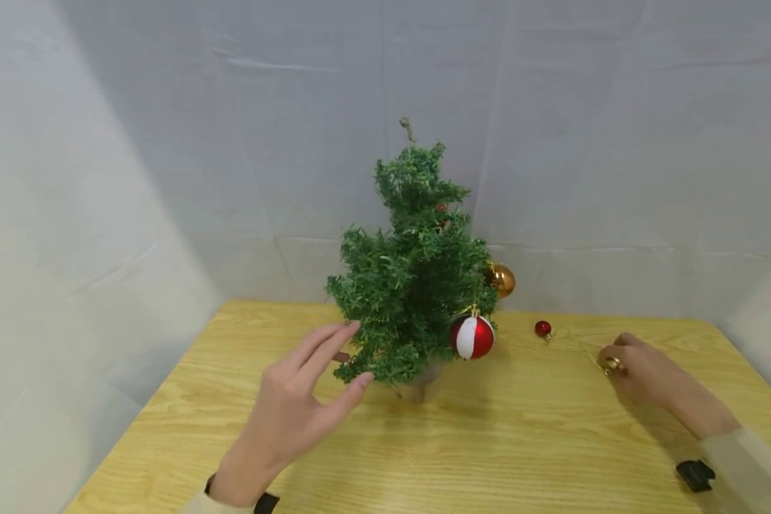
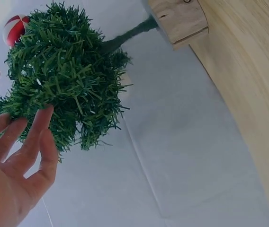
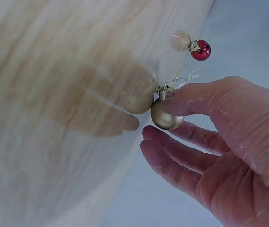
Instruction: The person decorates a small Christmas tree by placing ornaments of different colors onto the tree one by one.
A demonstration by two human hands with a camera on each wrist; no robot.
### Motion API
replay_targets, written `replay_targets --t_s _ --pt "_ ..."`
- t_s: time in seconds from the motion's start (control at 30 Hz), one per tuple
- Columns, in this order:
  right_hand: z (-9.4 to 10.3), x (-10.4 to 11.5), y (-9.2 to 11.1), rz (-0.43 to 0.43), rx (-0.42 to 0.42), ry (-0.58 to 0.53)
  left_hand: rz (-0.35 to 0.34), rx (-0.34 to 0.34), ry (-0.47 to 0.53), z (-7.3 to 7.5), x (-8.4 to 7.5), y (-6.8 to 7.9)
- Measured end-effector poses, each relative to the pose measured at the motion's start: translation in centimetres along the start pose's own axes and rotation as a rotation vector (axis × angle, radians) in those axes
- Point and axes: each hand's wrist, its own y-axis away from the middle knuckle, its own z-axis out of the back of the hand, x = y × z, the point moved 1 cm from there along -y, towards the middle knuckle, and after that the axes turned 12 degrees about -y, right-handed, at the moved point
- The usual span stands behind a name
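Note:
A small artificial Christmas tree [image 1: 411, 278] stands mid-table on a wooden block base [image 2: 182, 19]. At its left side is my left hand [image 1: 295, 400], fingers extended and spread, with the fingertips at the lower branches; whether they touch is hard to tell. Far to the right, my right hand [image 1: 649, 375] pinches a gold bauble [image 3: 163, 117] between thumb and fingers, low over the tabletop. The bauble's cap and string show in the right wrist view. A red-and-white bauble [image 1: 473, 337] hangs at the tree's lower front right, and a shiny orange-gold bauble [image 1: 504, 280] hangs behind it.
A small red bauble [image 1: 542, 328] lies on the wooden table [image 1: 488, 457] between the tree and my right hand. Another red ornament [image 1: 442, 214] is partly hidden among upper branches. Pale sheeting [image 1: 585, 143] hangs behind the table.

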Motion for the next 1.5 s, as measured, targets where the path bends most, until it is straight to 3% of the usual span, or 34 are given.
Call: replay_targets --t_s 0.23,0.57,0.8,1.03,1.17,1.5 --pt "0.1 -0.2 0.1 -0.040 0.029 -0.007 -0.151 -0.126 -0.133 -0.5 -1.3 -0.4" --pt "0.6 -0.1 0.4 -0.040 0.015 -0.014 -0.285 -0.189 -0.287 -1.5 -2.8 -0.5" --pt "1.2 0.8 0.6 -0.028 -0.063 -0.003 -0.323 -0.217 -0.304 -2.4 -3.7 -0.7" --pt "1.5 1.4 0.8 0.099 -0.214 -0.001 -0.322 -0.216 -0.294 -3.1 -4.5 -1.2" --pt "1.8 1.8 0.8 0.149 -0.258 -0.028 -0.321 -0.222 -0.302 -3.6 -4.9 -1.5" --pt "3.4 4.7 1.1 0.158 -0.333 -0.119 -0.323 -0.201 -0.319 -4.9 -5.8 -1.9"
